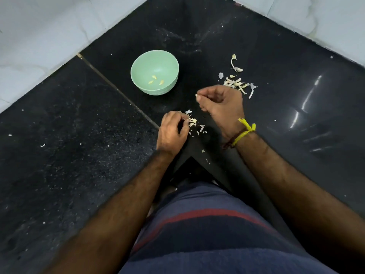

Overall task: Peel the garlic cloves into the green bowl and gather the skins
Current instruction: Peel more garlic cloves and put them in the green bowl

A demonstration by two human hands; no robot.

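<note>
- A pale green bowl (154, 72) sits on the black granite counter (79, 135), three peeled yellowish garlic cloves (156, 80) inside.
- At the bowl's four o'clock, the right hand (222, 103) pinches a small white clove (196, 95) between its fingertips.
- The left hand (172, 131) nips papery skins (194, 123).
- Unpeeled cloves (236, 83) lie at three o'clock.

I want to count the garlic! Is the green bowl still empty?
No, the green bowl already has three peeled cloves lying on its bottom.
</note>
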